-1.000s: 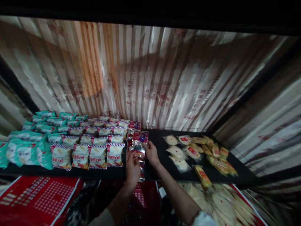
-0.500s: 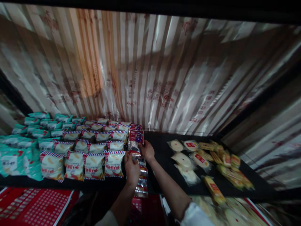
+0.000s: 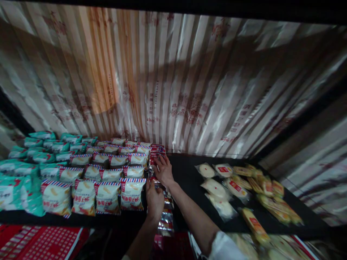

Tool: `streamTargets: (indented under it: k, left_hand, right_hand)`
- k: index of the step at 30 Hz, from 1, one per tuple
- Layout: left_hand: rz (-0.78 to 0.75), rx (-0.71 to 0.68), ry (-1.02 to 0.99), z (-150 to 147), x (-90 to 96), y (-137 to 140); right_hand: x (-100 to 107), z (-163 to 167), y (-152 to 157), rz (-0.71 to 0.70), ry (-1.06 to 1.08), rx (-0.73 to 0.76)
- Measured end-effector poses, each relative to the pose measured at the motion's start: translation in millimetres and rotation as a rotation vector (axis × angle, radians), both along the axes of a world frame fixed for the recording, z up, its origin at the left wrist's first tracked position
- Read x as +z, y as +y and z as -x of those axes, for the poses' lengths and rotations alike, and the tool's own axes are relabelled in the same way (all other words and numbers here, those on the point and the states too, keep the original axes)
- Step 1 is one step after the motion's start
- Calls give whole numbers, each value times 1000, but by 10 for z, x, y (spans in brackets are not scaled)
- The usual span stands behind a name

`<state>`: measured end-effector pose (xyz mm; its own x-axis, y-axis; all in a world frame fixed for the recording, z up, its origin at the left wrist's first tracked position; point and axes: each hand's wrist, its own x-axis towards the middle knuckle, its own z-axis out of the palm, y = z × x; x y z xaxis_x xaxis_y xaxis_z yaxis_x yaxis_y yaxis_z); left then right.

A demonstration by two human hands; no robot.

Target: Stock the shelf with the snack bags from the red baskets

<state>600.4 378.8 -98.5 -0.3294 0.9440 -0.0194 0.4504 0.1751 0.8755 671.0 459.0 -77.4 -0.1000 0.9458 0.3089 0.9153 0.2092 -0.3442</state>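
A narrow row of red and silver snack packets (image 3: 157, 148) runs from the back of the black shelf to its front edge. My right hand (image 3: 164, 171) lies over the upper packets, its fingers stretched out and touching their faces. Below it, my left hand (image 3: 155, 200) is closed at the left edge of a snack packet in the same row; its fingertips are partly hidden. Just left of my left hand stands a white snack bag (image 3: 132, 194) with a red and blue striped top, the front one of several rows of such bags.
Teal bags (image 3: 32, 191) fill the far left. On the right of the black shelf (image 3: 187, 195) lie round wrapped flatbreads (image 3: 217, 189) and yellow wrapped snacks (image 3: 255, 224). A red basket (image 3: 46, 242) sits below. Corrugated printed sheeting (image 3: 173, 79) backs the shelf.
My right hand has moved up and left onto the upper packets, its fingers spreading. My left hand stays at the packet's left edge. The view has shifted slightly.
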Motion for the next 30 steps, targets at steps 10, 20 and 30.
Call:
streamTargets:
  k: [10, 20, 30]
  left_hand:
    - [-111, -117, 57, -82, -17, -112]
    - [-109, -166, -14, -48, -28, -138]
    - [-183, -200, 32, -5, 221, -326]
  right_hand:
    - [-78, 81, 59, 144, -73, -40]
    - [-44, 119, 57, 178, -114, -60]
    - [75, 87, -59, 122, -18, -47]
